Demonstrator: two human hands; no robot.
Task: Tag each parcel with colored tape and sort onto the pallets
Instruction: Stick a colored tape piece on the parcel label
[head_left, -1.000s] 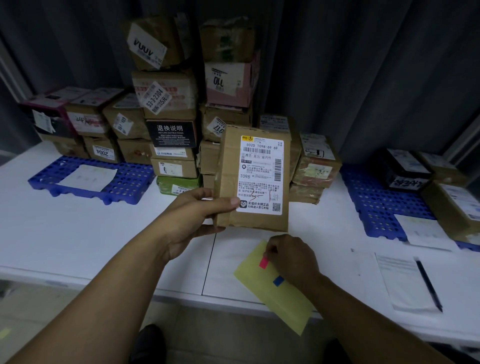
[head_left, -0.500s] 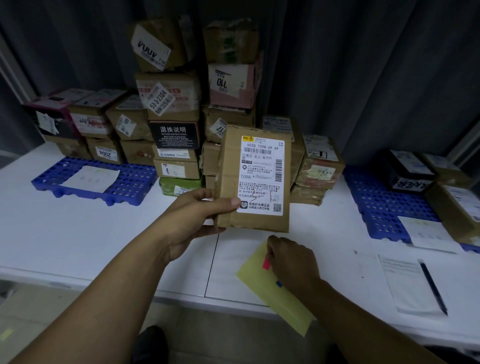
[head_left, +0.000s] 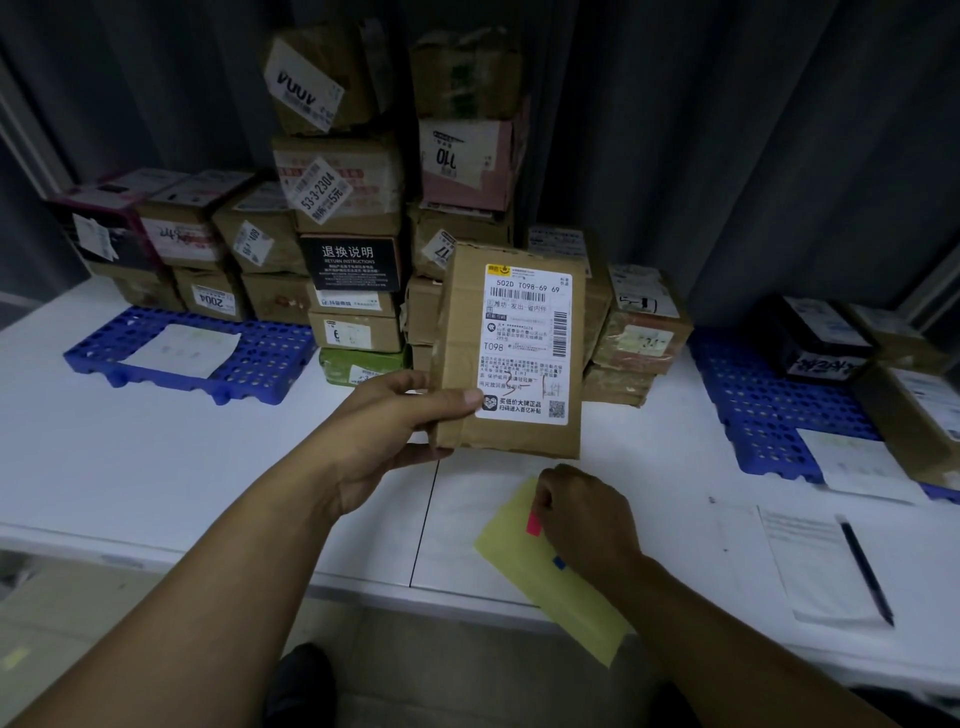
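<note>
**Parcel T098 held upright, red tape pinched**

The left hand (head_left: 395, 415) grips a brown parcel (head_left: 465, 332) upright above the counter (head_left: 156, 467), thumb on its label (head_left: 527, 338), which reads "502D T098-69 69". The right hand (head_left: 587, 519), fingers curled, pinches a red tape tab (head_left: 533, 523) on a yellow sheet (head_left: 571, 597).

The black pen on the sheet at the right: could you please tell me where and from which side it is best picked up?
Pinch the black pen at mid-barrel, coming straight down from above. It lies flat on the paper sheet, long and thin, so only its two long sides offer a grip, and the middle should keep it balanced.
</note>
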